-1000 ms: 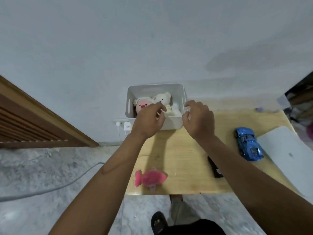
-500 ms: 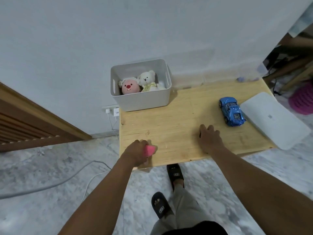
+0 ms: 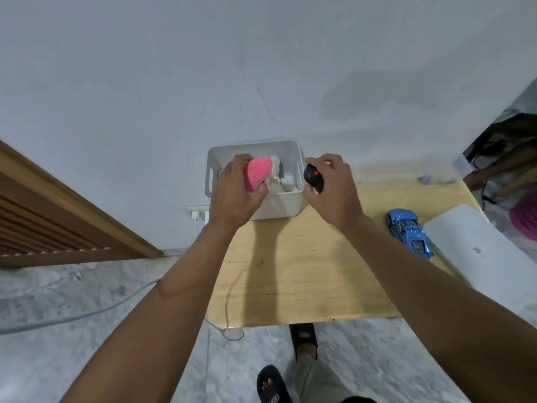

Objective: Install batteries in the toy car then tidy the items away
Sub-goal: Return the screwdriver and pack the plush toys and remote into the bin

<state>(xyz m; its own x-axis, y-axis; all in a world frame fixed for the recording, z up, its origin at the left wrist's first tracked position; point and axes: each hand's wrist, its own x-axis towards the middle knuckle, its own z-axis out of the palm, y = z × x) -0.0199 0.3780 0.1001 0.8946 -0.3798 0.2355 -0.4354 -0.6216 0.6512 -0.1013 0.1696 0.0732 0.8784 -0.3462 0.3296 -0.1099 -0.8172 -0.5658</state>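
Note:
My left hand (image 3: 236, 193) grips a pink fish toy (image 3: 258, 173) over the open top of the white storage bin (image 3: 286, 148). My right hand (image 3: 334, 189) holds a black remote with a red button (image 3: 313, 178) just beside the bin's right wall. A white plush toy (image 3: 277, 167) shows inside the bin, mostly hidden by my left hand. The blue toy car (image 3: 408, 232) stands on the wooden table (image 3: 305, 271) to the right, apart from both hands.
A white flat device (image 3: 488, 254) lies at the table's right edge next to the car. A wall socket with a plug (image 3: 197, 213) sits behind the table's left corner, and a white cable (image 3: 87, 314) trails over the marble floor. My sandalled feet (image 3: 302, 341) are below the table's front edge.
Both hands rose from the table's front edge to the bin. The left carried the pink fish up, the right lifted the black remote off the table.

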